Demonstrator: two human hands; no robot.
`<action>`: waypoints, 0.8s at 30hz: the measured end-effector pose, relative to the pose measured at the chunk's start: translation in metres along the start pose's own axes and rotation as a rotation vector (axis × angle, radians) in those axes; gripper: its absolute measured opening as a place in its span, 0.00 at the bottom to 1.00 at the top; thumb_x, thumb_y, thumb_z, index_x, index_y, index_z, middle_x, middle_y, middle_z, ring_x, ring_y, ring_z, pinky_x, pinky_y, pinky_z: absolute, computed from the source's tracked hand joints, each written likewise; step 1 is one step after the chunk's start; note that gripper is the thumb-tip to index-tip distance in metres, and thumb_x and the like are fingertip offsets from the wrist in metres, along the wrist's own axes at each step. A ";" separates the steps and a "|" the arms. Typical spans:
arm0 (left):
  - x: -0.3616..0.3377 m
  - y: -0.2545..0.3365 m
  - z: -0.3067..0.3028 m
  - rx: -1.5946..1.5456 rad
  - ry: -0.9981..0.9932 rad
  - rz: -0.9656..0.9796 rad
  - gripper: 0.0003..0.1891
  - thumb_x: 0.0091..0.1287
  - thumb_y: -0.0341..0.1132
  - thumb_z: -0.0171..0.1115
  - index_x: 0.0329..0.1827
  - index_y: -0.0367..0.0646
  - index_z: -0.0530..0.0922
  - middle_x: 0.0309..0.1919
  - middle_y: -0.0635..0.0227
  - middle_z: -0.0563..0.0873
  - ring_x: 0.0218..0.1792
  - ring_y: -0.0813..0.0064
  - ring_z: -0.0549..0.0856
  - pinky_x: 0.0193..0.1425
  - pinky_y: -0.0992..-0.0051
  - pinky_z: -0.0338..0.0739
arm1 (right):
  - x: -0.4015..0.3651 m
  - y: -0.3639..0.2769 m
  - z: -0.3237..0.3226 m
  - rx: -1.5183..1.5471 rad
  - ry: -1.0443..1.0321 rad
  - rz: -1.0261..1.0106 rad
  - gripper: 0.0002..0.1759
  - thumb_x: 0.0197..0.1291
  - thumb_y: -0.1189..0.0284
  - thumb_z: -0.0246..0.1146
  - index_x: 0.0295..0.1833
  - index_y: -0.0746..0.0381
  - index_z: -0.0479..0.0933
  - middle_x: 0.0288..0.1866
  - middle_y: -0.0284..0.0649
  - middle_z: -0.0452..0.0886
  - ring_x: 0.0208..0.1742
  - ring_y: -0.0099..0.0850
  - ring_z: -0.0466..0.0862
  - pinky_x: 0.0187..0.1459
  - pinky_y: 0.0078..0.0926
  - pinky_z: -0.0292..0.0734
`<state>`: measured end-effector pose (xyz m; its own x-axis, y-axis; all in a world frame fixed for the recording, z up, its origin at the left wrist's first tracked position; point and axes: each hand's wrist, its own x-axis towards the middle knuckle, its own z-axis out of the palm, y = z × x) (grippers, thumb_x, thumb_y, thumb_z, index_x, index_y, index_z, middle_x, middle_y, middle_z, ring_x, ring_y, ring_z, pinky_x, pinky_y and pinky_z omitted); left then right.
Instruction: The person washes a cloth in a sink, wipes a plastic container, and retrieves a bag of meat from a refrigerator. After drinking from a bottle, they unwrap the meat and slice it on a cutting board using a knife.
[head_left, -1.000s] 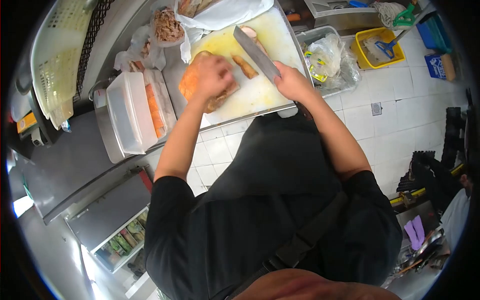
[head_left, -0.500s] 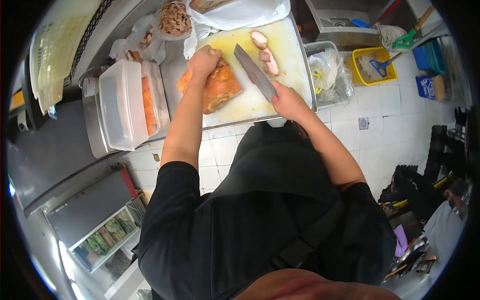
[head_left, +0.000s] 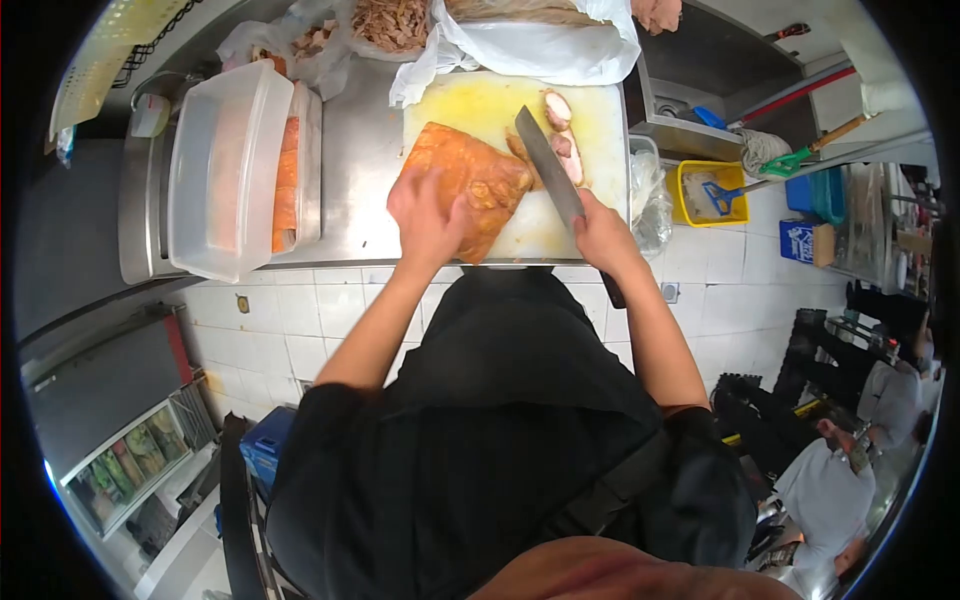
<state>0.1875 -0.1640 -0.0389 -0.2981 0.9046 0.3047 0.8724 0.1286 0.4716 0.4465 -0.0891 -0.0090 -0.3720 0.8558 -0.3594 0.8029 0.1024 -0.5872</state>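
Meat slab (head_left: 468,180), right hand (head_left: 601,236) hiding knife (head_left: 547,165) handle

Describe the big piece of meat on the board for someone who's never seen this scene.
On the steel counter sits a yellow-stained white cutting board. The slab of meat covers its left half, with the left hand on its near edge and the cleaver at its right. It is the board's only large orange-brown piece; the slices beyond the blade are small and pale.

You have a bare strip of tabletop (head_left: 358,180) between the plastic tub (head_left: 215,155) and the cutting board (head_left: 470,100); bags (head_left: 540,50) block its far edge.
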 end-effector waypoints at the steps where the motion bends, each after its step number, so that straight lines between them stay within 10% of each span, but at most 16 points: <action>1: -0.012 -0.001 0.002 -0.012 0.004 -0.007 0.24 0.58 0.36 0.65 0.60 0.44 0.75 0.63 0.48 0.71 0.65 0.49 0.68 0.68 0.55 0.63 | 0.002 -0.007 -0.008 -0.014 0.000 0.001 0.20 0.62 0.73 0.56 0.60 0.64 0.70 0.41 0.62 0.82 0.46 0.61 0.81 0.49 0.52 0.75; 4: -0.029 -0.007 0.016 -0.125 0.064 -0.244 0.28 0.59 0.38 0.66 0.65 0.45 0.72 0.68 0.43 0.62 0.71 0.44 0.58 0.73 0.52 0.57 | 0.013 -0.032 -0.024 -0.128 -0.031 -0.036 0.19 0.62 0.73 0.56 0.58 0.64 0.69 0.39 0.62 0.82 0.43 0.61 0.81 0.48 0.55 0.75; 10: 0.029 -0.076 0.034 -0.430 -0.013 -0.026 0.26 0.57 0.41 0.67 0.61 0.48 0.77 0.67 0.47 0.66 0.69 0.48 0.64 0.73 0.51 0.57 | 0.018 -0.047 -0.016 -0.325 -0.202 -0.077 0.18 0.59 0.77 0.50 0.56 0.67 0.68 0.37 0.65 0.81 0.43 0.61 0.82 0.47 0.55 0.75; 19: 0.041 -0.010 0.027 0.129 -0.105 -0.029 0.24 0.59 0.40 0.64 0.60 0.50 0.78 0.65 0.53 0.71 0.68 0.56 0.67 0.74 0.53 0.54 | 0.051 -0.085 -0.014 -0.104 -0.034 -0.025 0.17 0.60 0.77 0.49 0.54 0.72 0.69 0.41 0.68 0.81 0.47 0.61 0.81 0.50 0.52 0.75; 24: 0.054 -0.026 0.026 0.017 -0.162 -0.141 0.29 0.55 0.46 0.67 0.61 0.47 0.77 0.66 0.53 0.71 0.68 0.56 0.68 0.73 0.55 0.59 | 0.037 -0.062 -0.006 -0.226 0.001 -0.130 0.17 0.64 0.73 0.50 0.54 0.72 0.67 0.32 0.61 0.81 0.28 0.51 0.84 0.33 0.46 0.79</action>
<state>0.1592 -0.1079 -0.0565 -0.3526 0.9305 0.0993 0.8335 0.2640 0.4854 0.3858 -0.0605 0.0188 -0.4783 0.8285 -0.2912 0.8322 0.3217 -0.4517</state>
